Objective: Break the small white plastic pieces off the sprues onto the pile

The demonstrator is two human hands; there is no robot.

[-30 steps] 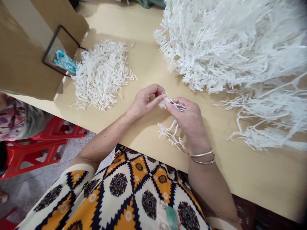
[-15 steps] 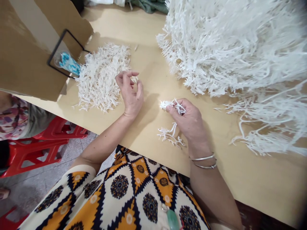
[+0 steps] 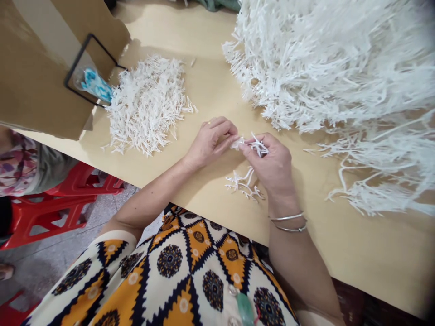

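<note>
My right hand [image 3: 272, 158] is closed on a small bunch of white branched plastic pieces [image 3: 260, 146], whose thin twigs stick out above the fingers. Thumb and fingers of my left hand [image 3: 215, 141] pinch the tip of that same bunch, so both hands meet over the table. Just below them lie a few loose white branched pieces [image 3: 244, 184]. To the left of my left hand is a heap of small white spiky pieces [image 3: 146, 106]. A far larger pile of white branched strands [image 3: 326, 68] spreads at the right.
A cardboard box [image 3: 44, 68] stands at the left of the tan table [image 3: 204, 194], beside a black wire frame [image 3: 76, 61] and a blue-and-white item in clear plastic [image 3: 97, 86]. Red stools [image 3: 50, 213] and a seated person's patterned clothing [image 3: 20, 163] show at the lower left.
My left hand has moved right from the small heap and closed on the bunch's tip. A small piece now lies at that heap's right edge. My right hand stays nearly in place.
</note>
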